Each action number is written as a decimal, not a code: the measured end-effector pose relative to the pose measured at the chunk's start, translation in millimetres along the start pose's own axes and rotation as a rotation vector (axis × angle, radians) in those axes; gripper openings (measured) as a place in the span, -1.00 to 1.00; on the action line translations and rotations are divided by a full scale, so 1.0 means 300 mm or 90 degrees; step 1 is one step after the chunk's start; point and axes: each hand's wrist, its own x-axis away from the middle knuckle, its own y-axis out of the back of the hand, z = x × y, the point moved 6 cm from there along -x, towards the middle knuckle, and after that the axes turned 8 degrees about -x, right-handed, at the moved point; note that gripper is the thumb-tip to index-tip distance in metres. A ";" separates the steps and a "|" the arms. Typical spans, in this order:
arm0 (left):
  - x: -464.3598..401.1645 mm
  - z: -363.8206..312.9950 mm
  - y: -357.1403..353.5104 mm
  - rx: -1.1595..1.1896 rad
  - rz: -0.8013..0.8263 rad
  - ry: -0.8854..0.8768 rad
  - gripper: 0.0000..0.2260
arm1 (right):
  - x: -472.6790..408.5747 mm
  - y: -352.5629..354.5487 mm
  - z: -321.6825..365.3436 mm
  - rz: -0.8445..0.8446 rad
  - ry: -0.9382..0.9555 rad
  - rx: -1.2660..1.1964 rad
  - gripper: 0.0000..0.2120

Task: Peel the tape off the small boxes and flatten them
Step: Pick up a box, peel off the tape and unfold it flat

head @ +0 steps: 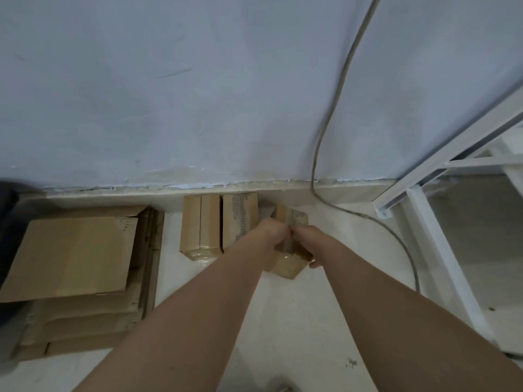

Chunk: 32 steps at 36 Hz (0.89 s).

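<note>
A small brown cardboard box [288, 266] with clear tape on it is held above the pale floor near the wall. My left hand [271, 231] grips its top from the left. My right hand [306, 239] grips its top and right side, fingertips showing below the box's right edge. The two hands meet over the box and hide most of its top. Two more small taped boxes stand against the wall to the left, one [201, 225] taped at its near end, the other [240, 219] with a torn strip down its top.
A pile of flattened cardboard [76, 258] lies on the floor at the left. A grey cable [334, 108] hangs down the wall and runs across the floor at the right. A white metal frame [441, 250] stands at the right. A dark object [8, 222] sits at the far left.
</note>
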 end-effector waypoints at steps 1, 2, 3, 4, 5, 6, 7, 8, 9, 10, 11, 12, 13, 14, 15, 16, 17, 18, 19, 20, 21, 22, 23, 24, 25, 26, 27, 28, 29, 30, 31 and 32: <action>0.002 -0.001 0.009 0.002 -0.013 -0.001 -0.77 | 0.005 0.005 0.002 -0.003 -0.009 0.001 -0.81; 0.003 -0.006 0.020 0.005 -0.023 -0.003 -0.70 | 0.006 0.013 0.004 -0.005 -0.016 -0.002 -0.79; 0.014 -0.015 0.033 0.009 -0.031 -0.011 -0.69 | 0.019 0.021 0.013 -0.007 -0.019 -0.012 -0.76; 0.026 -0.027 0.045 0.015 -0.036 -0.027 -0.71 | 0.034 0.032 0.023 -0.010 -0.017 -0.027 -0.74; 0.042 -0.042 0.060 0.029 -0.040 -0.045 -0.74 | 0.052 0.046 0.040 -0.017 -0.012 -0.044 -0.73; 0.070 -0.063 0.076 0.051 -0.037 -0.068 -0.76 | 0.070 0.061 0.061 -0.025 -0.002 -0.059 -0.73; 0.100 -0.083 0.094 0.082 -0.035 -0.092 -0.78 | 0.094 0.076 0.087 -0.033 0.009 -0.072 -0.74; 0.138 -0.104 0.114 0.118 -0.038 -0.122 -0.82 | 0.117 0.090 0.115 -0.046 0.024 -0.085 -0.77; 0.181 -0.121 0.138 0.142 -0.047 -0.149 -0.85 | 0.144 0.103 0.145 -0.059 0.041 -0.102 -0.80; 0.219 -0.136 0.161 0.155 -0.060 -0.180 -0.85 | 0.173 0.113 0.175 -0.068 0.058 -0.127 -0.82; 0.258 -0.148 0.188 0.153 -0.080 -0.204 -0.82 | 0.207 0.116 0.204 -0.070 0.071 -0.158 -0.83; 0.294 -0.160 0.215 0.152 -0.105 -0.232 -0.79 | 0.247 0.115 0.230 -0.066 0.077 -0.190 -0.84; 0.339 -0.168 0.240 0.164 -0.124 -0.257 -0.77 | 0.289 0.111 0.255 -0.060 0.081 -0.223 -0.84; 0.386 -0.179 0.264 0.182 -0.136 -0.284 -0.75 | 0.333 0.108 0.278 -0.053 0.085 -0.253 -0.85; 0.440 -0.187 0.287 0.204 -0.145 -0.312 -0.74 | 0.378 0.105 0.302 -0.048 0.090 -0.279 -0.85; 0.495 -0.195 0.311 0.219 -0.150 -0.345 -0.74 | 0.426 0.101 0.325 -0.042 0.097 -0.299 -0.85; 0.550 -0.202 0.334 0.218 -0.152 -0.383 -0.74 | 0.471 0.095 0.348 -0.036 0.107 -0.316 -0.85; 0.605 -0.210 0.353 0.209 -0.147 -0.427 -0.72 | 0.518 0.090 0.368 -0.029 0.120 -0.332 -0.84; 0.659 -0.215 0.370 0.182 -0.135 -0.468 -0.63 | 0.566 0.082 0.386 -0.021 0.133 -0.350 -0.83; 0.708 -0.216 0.386 0.139 -0.134 -0.504 -0.50 | 0.613 0.075 0.398 -0.012 0.146 -0.372 -0.82; 0.749 -0.211 0.407 0.070 -0.157 -0.529 -0.36 | 0.658 0.067 0.406 -0.001 0.159 -0.397 -0.81; 0.789 -0.205 0.425 -0.009 -0.196 -0.546 -0.23 | 0.702 0.058 0.410 0.012 0.170 -0.423 -0.80; 0.825 -0.195 0.442 -0.086 -0.239 -0.554 -0.13 | 0.743 0.046 0.411 0.031 0.182 -0.448 -0.80; 0.866 -0.188 0.455 -0.152 -0.281 -0.565 -0.04 | 0.783 0.033 0.412 0.052 0.193 -0.467 -0.80; 0.903 -0.180 0.464 -0.212 -0.322 -0.573 0.02 | 0.819 0.019 0.413 0.070 0.202 -0.481 -0.80; 0.940 -0.172 0.471 -0.265 -0.366 -0.579 0.05 | 0.850 0.007 0.412 0.084 0.211 -0.487 -0.80; 0.976 -0.162 0.478 -0.303 -0.409 -0.584 0.04 | 0.875 -0.006 0.410 0.095 0.222 -0.487 -0.79; 1.013 -0.153 0.486 -0.328 -0.454 -0.591 0.00 | 0.896 -0.018 0.409 0.105 0.237 -0.483 -0.79; 1.052 -0.147 0.496 -0.340 -0.498 -0.606 -0.06 | 0.915 -0.028 0.409 0.116 0.254 -0.480 -0.78; 1.085 -0.141 0.508 -0.350 -0.534 -0.623 -0.12 | 0.929 -0.036 0.408 0.123 0.267 -0.477 -0.77; 1.113 -0.137 0.519 -0.356 -0.556 -0.640 -0.16 | 0.940 -0.042 0.405 0.128 0.275 -0.474 -0.76; 1.136 -0.133 0.529 -0.362 -0.573 -0.656 -0.19 | 0.953 -0.045 0.405 0.129 0.282 -0.465 -0.74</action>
